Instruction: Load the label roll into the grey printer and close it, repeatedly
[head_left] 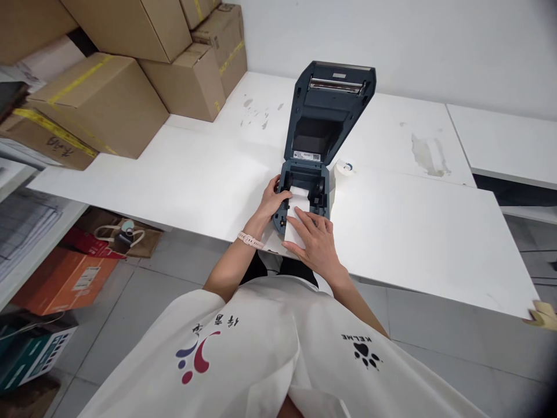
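A dark blue label printer (304, 168) sits at the table's front edge with its lid (333, 110) raised and leaning back. From its inner compartment a white paper label strip (298, 203) runs toward the front. My left hand (270, 200) grips the printer's left side, fingers at the outer wall and thumb over the inner edge beside the strip. My right hand (315, 238) lies over the front of the printer, its fingers spread on the strip, holding it down. Part of the strip is hidden under this hand. A small white roll (343, 168) lies just right of the printer.
The white table (209, 174) bears stacked cardboard boxes (104, 104) at the back left, against the wall. Shelves with papers (26, 232) and an orange box (65, 281) stand low on the left. Worn patches (430, 155) mark the tabletop at right.
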`<state>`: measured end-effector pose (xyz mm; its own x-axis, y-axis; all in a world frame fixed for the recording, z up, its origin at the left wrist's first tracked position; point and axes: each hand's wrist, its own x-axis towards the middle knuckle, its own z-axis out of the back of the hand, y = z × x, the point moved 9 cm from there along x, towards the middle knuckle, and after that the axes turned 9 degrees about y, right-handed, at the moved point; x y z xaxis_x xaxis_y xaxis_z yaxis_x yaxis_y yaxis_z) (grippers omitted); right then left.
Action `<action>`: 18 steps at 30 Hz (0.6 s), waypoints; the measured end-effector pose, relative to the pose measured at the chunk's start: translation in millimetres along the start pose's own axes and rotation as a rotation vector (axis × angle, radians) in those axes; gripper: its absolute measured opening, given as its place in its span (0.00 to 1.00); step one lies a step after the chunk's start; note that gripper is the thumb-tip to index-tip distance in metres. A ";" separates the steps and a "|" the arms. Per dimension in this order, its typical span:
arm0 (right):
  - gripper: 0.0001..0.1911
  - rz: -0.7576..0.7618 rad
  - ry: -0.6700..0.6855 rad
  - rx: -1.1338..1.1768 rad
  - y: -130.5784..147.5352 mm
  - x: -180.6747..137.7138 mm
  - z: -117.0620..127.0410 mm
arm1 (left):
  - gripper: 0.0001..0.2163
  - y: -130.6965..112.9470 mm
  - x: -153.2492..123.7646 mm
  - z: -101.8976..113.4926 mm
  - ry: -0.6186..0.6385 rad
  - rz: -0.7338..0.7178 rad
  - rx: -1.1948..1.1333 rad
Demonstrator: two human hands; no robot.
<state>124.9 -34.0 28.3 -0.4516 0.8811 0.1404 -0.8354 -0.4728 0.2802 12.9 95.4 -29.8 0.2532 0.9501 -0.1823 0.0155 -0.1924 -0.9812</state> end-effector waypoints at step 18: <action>0.22 0.003 -0.076 0.177 -11.3 -8.3 5.4 | 0.37 15.1 -78.2 -11.9 0.023 0.046 0.013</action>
<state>139.8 -35.9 29.1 -0.4232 0.8811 0.2114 -0.7632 -0.4723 0.4410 4.8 15.3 -29.5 0.2752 0.9344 -0.2263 -0.0090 -0.2329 -0.9725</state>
